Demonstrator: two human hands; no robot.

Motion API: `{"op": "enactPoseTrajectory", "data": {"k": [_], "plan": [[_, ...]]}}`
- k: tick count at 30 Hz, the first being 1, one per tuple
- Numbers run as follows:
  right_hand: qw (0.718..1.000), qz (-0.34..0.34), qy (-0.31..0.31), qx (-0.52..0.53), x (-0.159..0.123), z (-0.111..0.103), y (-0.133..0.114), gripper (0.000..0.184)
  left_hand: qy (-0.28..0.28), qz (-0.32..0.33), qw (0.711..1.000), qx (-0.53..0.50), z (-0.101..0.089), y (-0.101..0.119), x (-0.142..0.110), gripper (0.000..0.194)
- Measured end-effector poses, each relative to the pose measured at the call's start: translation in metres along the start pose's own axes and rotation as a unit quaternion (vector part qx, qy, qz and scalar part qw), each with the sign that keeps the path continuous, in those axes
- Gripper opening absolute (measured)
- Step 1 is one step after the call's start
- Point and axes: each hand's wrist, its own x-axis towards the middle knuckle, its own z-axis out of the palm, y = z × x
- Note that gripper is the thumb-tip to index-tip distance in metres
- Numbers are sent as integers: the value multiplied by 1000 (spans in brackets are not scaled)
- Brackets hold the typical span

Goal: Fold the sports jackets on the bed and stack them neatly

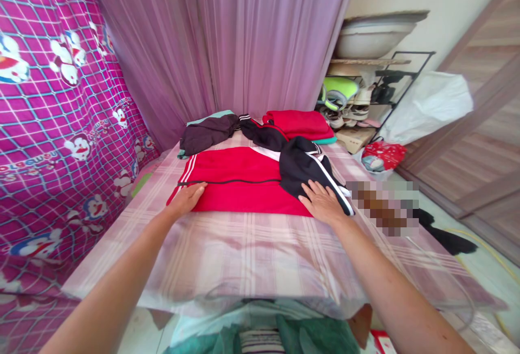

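Observation:
A red zip-up track jacket (235, 167) lies flat on the table, its striped hem to the left and its dark zip running across. One black sleeve (303, 172) with a white stripe is folded over the jacket's right part; the other black sleeve (264, 135) stretches away toward the back. My left hand (187, 201) rests on the hem end near the zip, fingers stretched out and lying on the cloth. On the folded black sleeve my right hand (320, 201) lies flat, fingers spread. Neither hand grips anything.
A checked cloth covers the table (244, 256). Behind the jacket lie a dark folded garment (209, 133) and a red folded garment (298, 124). A shoe rack (392, 91) stands at the back right; a patterned pink curtain (81, 126) hangs on the left.

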Motion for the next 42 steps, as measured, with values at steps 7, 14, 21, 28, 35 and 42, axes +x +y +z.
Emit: {"op": "enactPoseTrajectory", "data": {"k": [7, 14, 21, 28, 35, 42], "plan": [[1000, 1, -23, 10, 4, -9, -4, 61, -36, -34, 998, 36, -15, -1, 17, 48], [1000, 1, -5, 26, 4, -7, -5, 59, -38, -31, 996, 74, -37, 0, 28, 29], [998, 0, 40, 38, -1, 0, -2, 55, -9, -99, 988, 120, -35, 17, 30, 28], [991, -53, 107, 65, 5, -25, -40, 54, 54, 31, 983, 171, -5, 57, 5, 49], [993, -80, -33, 80, 14, -16, -43, 62, 13, 2, 975, 222, 27, 46, -1, 59], [988, -112, 70, 82, 3, -9, 17, 53, 7, -4, 976, 217, 28, 39, 4, 61]]}}
